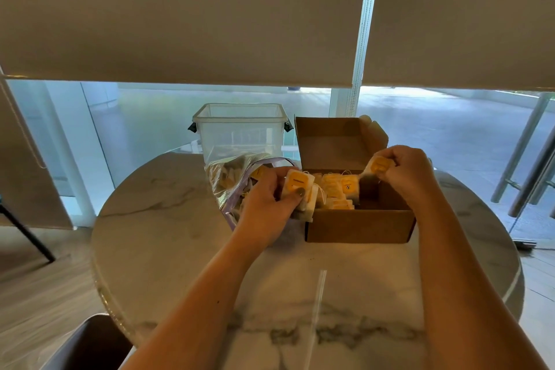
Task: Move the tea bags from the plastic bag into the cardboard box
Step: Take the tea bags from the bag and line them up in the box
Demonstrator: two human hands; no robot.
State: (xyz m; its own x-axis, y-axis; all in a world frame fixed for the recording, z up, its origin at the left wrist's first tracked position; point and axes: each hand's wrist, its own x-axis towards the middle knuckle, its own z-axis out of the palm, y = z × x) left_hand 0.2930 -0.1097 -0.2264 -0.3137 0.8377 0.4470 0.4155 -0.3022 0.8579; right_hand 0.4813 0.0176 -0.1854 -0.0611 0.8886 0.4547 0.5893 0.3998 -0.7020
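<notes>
Tea bags (339, 189) are split between two spots right now: a loose pile inside the zip-top plastic bag (231, 177) toward the far-left part of the counter (180, 249), and a packed row along the left half of the open cardboard box (360, 225), which sits just right of the bag, touching or nearly so. The right half of the box is bare, so that's the gap the next ones would go into, I'd say.

Left hand (270, 207) is curled round a small stack of tea bags at the bag's mouth, thumb pressed on the top yellow tag (295, 185), right beside the box's left wall. Right hand (405, 174) pinches one tea bag (380, 166) over the box's far-right side, so it's the nearer one to the bare space. That bag hangs tilted, long side roughly upright.

Counts: one plastic bag, one cardboard box, one clear plastic tub (240, 129) behind the bag near the far edge, two hands. Tea bags themselves are too many and too overlapped to count, easily a dozen-plus in the box.
</notes>
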